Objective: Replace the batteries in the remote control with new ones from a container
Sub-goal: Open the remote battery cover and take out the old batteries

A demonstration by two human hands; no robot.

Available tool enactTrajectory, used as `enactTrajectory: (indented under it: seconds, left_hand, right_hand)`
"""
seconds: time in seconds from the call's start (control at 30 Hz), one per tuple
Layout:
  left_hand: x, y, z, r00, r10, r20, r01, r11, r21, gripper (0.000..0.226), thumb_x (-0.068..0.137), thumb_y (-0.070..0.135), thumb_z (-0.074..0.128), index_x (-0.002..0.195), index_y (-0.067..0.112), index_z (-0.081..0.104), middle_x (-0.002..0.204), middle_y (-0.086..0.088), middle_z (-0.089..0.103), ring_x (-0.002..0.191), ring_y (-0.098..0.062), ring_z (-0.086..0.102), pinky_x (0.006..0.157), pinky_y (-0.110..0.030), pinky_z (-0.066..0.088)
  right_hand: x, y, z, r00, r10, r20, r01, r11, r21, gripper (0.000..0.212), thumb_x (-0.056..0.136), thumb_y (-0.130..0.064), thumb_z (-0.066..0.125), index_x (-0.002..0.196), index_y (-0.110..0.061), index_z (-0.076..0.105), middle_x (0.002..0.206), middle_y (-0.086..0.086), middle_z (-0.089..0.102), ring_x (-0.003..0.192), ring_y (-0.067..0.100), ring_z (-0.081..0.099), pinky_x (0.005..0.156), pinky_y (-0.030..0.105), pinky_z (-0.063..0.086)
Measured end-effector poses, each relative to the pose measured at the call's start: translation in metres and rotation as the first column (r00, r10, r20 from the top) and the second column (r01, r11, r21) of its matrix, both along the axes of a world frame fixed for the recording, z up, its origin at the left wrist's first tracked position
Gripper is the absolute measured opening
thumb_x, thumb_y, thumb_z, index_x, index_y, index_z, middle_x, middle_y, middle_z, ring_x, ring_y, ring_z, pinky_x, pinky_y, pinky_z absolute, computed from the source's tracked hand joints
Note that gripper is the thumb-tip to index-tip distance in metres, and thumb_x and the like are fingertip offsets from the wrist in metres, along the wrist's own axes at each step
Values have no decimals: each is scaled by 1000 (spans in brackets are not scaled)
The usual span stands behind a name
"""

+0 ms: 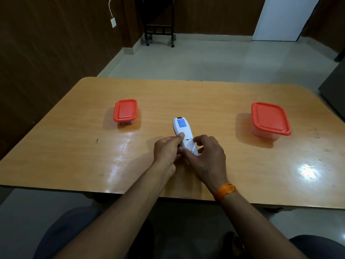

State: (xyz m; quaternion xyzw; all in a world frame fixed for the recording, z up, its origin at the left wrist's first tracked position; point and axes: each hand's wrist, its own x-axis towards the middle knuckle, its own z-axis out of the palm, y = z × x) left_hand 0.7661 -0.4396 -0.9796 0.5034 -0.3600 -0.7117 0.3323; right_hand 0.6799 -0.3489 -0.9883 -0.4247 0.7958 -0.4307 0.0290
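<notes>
A white remote control (pixel 182 130) lies back side up at the middle of the wooden table (pixel 74 146), a blue label near its far end. My left hand (pixel 167 148) grips its left side, thumb pressed on the back. My right hand (pixel 207 156) holds its near end, fingers curled around the battery cover area. A small clear container with an orange lid (pixel 125 112) stands to the left, with something dark inside. A larger clear container with an orange lid (pixel 269 118) stands to the right. Both lids are closed.
The table's near edge runs just in front of my knees. Beyond the far edge is tiled floor, a black wheeled stand (pixel 160 32) and wood-panelled walls. A dark cabinet (pixel 334 86) sits by the table's right far corner.
</notes>
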Motion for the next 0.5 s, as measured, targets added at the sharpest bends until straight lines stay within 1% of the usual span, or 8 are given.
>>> enactTrajectory:
  seconds: [0.07, 0.17, 0.23, 0.27, 0.33, 0.37, 0.43, 0.5]
  left_hand:
    - [-1, -1, -3, 999, 14, 32, -13, 1000, -26, 20, 89, 20, 81, 99, 3, 76, 94, -16, 81, 75, -26, 77, 55, -27, 57]
    - [-2, -4, -7, 997, 4, 82, 3, 996, -93, 18, 88, 18, 82, 91, 1, 76, 93, -15, 81, 80, -28, 80, 64, -33, 63]
    - [-3, -5, -11, 989, 8, 146, 15, 988, -154, 17, 86, 20, 83, 84, 3, 77, 88, -13, 82, 79, -28, 81, 71, -40, 67]
    - [-3, -6, -12, 982, 15, 189, 22, 981, -191, 17, 84, 22, 83, 77, 8, 78, 83, -10, 82, 78, -28, 81, 74, -45, 68]
    - [-3, -8, -15, 967, 35, 252, 31, 968, -250, 20, 80, 27, 84, 67, 13, 77, 75, -5, 81, 75, -28, 80, 74, -51, 67]
    - [-2, -10, -15, 966, 33, 258, 35, 966, -255, 22, 80, 27, 85, 65, 13, 76, 74, -5, 81, 74, -29, 80, 74, -52, 67]
    - [-2, -12, -16, 972, 13, 234, 44, 970, -239, 22, 81, 25, 85, 69, 9, 76, 77, -9, 81, 73, -29, 80, 74, -52, 67]
    - [-3, -10, -16, 974, -7, 227, 61, 970, -235, 22, 84, 23, 85, 75, 4, 76, 80, -10, 81, 74, -28, 81, 75, -51, 67]
  right_hand:
    - [3, 0, -1, 1000, -2, -27, 3, 999, 46, 45, 81, -48, 81, 110, -17, 67, 98, -2, 64, 82, 15, 59, 65, 28, 40]
    - [2, 0, -2, 999, -18, -31, 20, 998, 64, 45, 79, -44, 81, 112, -14, 70, 99, 3, 71, 84, 18, 64, 68, 32, 49]
    - [1, 1, 0, 1000, -13, 15, 12, 998, 59, 46, 76, -49, 82, 108, -16, 73, 97, 0, 73, 82, 16, 66, 69, 35, 55]
    - [0, 3, 2, 999, -22, 47, 20, 999, 47, 44, 76, -50, 82, 105, -17, 75, 94, -3, 74, 80, 15, 67, 68, 34, 56]
    - [-3, 5, 7, 992, -54, 116, 53, 998, 16, 39, 75, -49, 82, 100, -19, 78, 88, -8, 73, 78, 12, 68, 69, 31, 56]
    - [-6, 6, 10, 986, -69, 149, 69, 998, 3, 38, 75, -48, 82, 100, -20, 78, 87, -9, 73, 79, 10, 69, 70, 30, 57]
    - [-16, 8, 15, 974, -108, 201, 113, 993, -16, 37, 75, -46, 83, 100, -19, 78, 88, -8, 73, 82, 10, 68, 73, 30, 56]
    - [-30, 11, 15, 974, -161, 158, 162, 987, 7, 37, 76, -45, 83, 101, -18, 75, 90, -6, 71, 83, 13, 65, 72, 29, 49]
